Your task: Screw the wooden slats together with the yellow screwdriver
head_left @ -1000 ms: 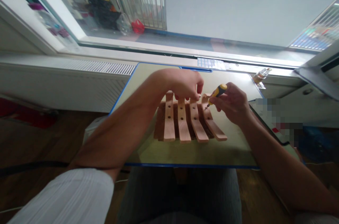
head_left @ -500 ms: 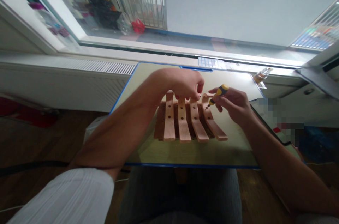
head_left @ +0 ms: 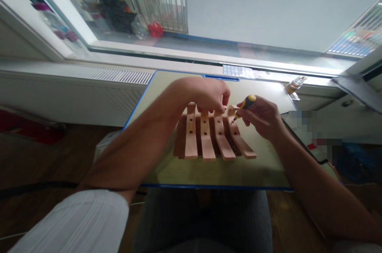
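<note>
On the small table lies a wooden hook rack: a brown backboard with several pale curved wooden hooks across it, each with dark screw holes. My left hand reaches over its far side, fingers curled down around the far ends of the middle hooks; the fingertips are partly hidden. In my right hand is a short yellow-and-black screwdriver, gripped by the handle with the fingers closed. Its tip points down and left, at the upper hole of the rightmost hook.
The table has a blue rim and stands against the window sill. A clear container sits by its far right corner. A radiator is at the left, and a plastic bottle stands near the window frame.
My right hand has shifted slightly, its fingers turned a little on the screwdriver handle. My left hand and the rack stay where they were.
</note>
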### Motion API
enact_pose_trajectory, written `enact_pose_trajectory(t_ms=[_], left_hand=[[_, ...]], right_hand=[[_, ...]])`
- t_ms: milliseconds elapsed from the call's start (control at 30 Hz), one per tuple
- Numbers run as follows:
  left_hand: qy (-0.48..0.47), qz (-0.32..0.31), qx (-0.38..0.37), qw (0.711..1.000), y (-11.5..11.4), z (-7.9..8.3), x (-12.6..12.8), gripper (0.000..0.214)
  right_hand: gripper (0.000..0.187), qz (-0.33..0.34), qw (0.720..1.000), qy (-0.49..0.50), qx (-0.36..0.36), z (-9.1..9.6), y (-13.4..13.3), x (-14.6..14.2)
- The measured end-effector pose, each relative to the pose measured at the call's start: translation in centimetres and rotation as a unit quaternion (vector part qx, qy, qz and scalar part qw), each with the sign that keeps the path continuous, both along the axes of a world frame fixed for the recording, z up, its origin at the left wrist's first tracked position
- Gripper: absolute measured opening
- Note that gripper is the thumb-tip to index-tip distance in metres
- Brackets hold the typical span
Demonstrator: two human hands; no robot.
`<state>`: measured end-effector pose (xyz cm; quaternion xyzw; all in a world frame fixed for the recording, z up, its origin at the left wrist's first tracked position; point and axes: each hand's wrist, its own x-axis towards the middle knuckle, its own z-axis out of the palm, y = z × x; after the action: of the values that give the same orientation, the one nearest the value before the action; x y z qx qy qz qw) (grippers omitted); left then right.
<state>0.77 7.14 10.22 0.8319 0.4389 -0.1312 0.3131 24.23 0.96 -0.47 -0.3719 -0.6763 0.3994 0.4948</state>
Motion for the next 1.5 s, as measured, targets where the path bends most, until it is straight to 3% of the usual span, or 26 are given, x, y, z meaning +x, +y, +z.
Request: enact_pose_trajectory(t_ms=[267,500,667,1233,1500], left_hand=[[-0.001,-0.01,0.013,1.0,0.0,-0.1,0.0,0.07],[0.001,-0.012,0.012,1.0,0.0,0.1,0.1,0.072],[0.003,-0.014,0.007,1.0,0.0,0.2,0.0,0.074],[-0.004,-0.011,0.01,1.0,0.1,0.0,0.0,0.07],[-0.004,-0.012,0.022,1.0,0.3,-0.5,0.0,0.07]], right_hand=[[0.029,-0.02,1.0,0.016,0.003,0.1,0.0,-0.1],[0.02,0.022,0.998,0.041,-0.033,0.0,0.2,0.4],[0.025,0.043,0.997,0.032,-0.058,0.9,0.0,0.6],[0.038,0.004,1.0,0.028,-0.007,0.5,0.1,-0.1],[0.021,0.021,0.996,0.064,-0.055,0.4,0.2,0.3]])
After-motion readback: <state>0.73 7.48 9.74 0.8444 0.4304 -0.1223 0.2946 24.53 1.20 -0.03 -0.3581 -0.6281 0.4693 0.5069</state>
